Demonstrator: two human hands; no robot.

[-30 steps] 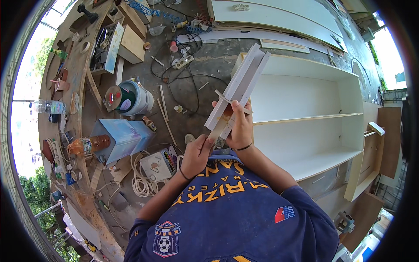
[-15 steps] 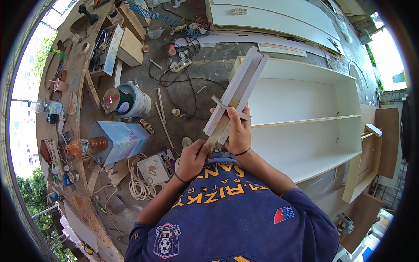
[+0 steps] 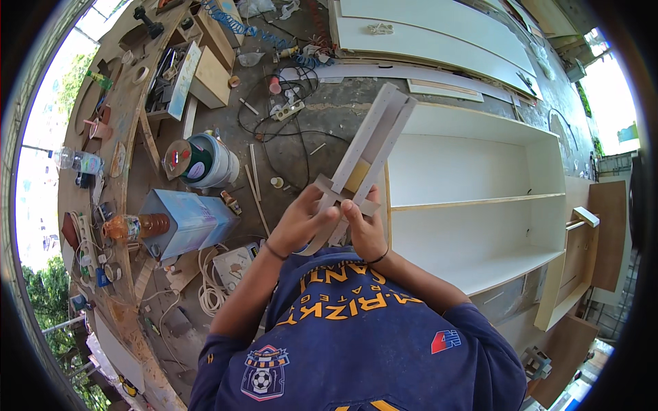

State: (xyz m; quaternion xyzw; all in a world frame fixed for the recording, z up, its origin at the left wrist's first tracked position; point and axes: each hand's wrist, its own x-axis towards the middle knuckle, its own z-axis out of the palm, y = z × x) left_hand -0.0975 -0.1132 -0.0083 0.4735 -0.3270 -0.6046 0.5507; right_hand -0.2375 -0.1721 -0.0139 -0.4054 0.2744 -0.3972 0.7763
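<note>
Held out in front of my shirt is a long pale channel-shaped piece point(image 3: 355, 159), with small dots along its side walls and a yellowish patch inside. A thin beige strip point(image 3: 330, 188) crosses its near part, and a length of strip curves down toward my lap. My left hand point(image 3: 299, 220) is closed at the channel's left side, its thumb reaching over the near part. From the right, my right hand point(image 3: 368, 238) grips it with the thumb on top. The fingertips underneath are hidden.
To the right lies a white cabinet carcass point(image 3: 473, 201) with a divider. On the left are a workbench point(image 3: 110, 185), a blue tin point(image 3: 188, 218) and a paint bucket point(image 3: 221, 164). Cables point(image 3: 301, 144) and thin sticks point(image 3: 255, 188) lie on the floor; white panels point(image 3: 439, 38) are stacked beyond.
My left hand has moved up from the strip's lower end to the channel's side. My right hand has slid lower, and the channel has come slightly nearer to me.
</note>
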